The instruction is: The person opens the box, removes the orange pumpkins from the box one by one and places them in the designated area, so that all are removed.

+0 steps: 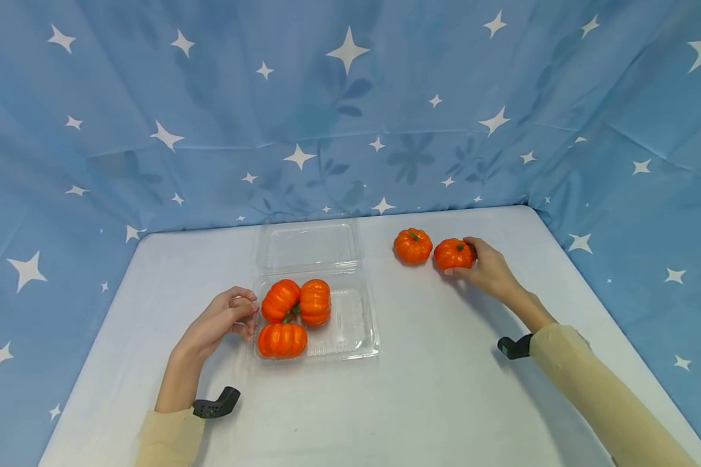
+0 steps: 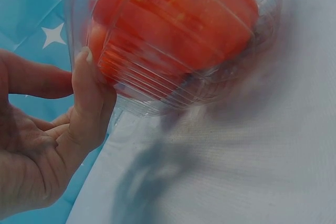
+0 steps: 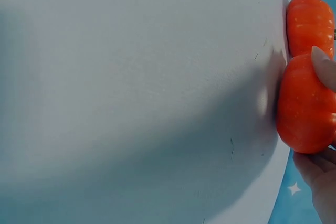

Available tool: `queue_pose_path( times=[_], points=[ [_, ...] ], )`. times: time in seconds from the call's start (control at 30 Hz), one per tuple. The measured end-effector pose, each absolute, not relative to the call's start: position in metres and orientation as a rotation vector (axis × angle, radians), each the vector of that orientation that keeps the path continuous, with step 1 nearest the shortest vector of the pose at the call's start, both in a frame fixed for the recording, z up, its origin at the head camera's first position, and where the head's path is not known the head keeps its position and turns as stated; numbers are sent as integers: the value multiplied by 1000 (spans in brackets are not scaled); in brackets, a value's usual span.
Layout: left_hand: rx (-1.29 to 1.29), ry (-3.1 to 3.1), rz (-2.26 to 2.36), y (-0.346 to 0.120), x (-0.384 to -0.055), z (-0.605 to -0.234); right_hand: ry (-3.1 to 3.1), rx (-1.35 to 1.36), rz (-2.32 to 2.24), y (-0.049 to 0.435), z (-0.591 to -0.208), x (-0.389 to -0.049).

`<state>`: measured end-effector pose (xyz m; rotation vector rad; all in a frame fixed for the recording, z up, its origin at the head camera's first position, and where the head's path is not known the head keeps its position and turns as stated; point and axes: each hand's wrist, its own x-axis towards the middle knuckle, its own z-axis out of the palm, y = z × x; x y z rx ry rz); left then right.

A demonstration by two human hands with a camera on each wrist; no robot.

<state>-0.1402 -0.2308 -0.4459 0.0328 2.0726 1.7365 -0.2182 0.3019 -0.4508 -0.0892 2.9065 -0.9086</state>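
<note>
My right hand [image 1: 491,269] grips a small orange toy pumpkin [image 1: 452,254] at the back right of the table, thumb on its near side and fingers round the far side. Close to its left sits another pumpkin [image 1: 413,246] with a green stem. On the left, a clear plastic clamshell box [image 1: 350,324] lies with its lid [image 1: 311,246] folded back. Three pumpkins [image 1: 282,340] are in its left part, two of them tipped on their sides with stems facing inward. My left hand [image 2: 58,124] pinches the box's left edge between thumb and finger.
A white cloth [image 1: 397,395] covers the table. Blue curtain [image 1: 304,97] with white stars hangs along the back and both sides. Each wrist carries a black camera mount, one by the left sleeve [image 1: 172,434], the other by the right sleeve [image 1: 596,383].
</note>
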Motion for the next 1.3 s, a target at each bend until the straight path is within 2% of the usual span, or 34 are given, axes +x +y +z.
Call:
queue_pose_path(
  times=[0.57, 1.3],
  points=[
    [27, 2076, 1728, -230, -139, -443, 2925, -65, -959, 297, -457, -241],
    [47, 2078, 1730, -230, -140, -445, 2895, -20, -938, 293, -458, -249]
  ],
)
